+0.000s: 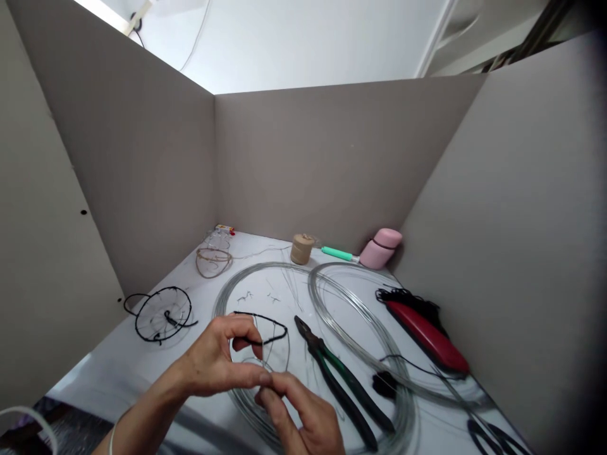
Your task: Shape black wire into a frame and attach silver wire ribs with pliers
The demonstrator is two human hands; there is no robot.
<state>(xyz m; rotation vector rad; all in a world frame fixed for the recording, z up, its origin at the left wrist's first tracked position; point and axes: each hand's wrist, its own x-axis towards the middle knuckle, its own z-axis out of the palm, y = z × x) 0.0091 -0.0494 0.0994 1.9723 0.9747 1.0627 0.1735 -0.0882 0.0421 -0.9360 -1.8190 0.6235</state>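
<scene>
From the head camera, the person's left hand [215, 360] curls in a narrow hold around a small black-wrapped wire frame [270, 332], raised above a coil of bare silver wire [222, 303] on the white bench [251, 243]. The right hand [303, 420] closes to a narrow pinch against the left thumb at the frame's lower edge; whether its grip has the thin wire itself, I cannot tell. Green-handled steel pliers [334, 379] lie near the right hand. A cut wire end, if there is one inside this tight pinch, could prick a fingertip. A slackened hold could drop the frame onto the coil, where its thin wires might snag.
</scene>
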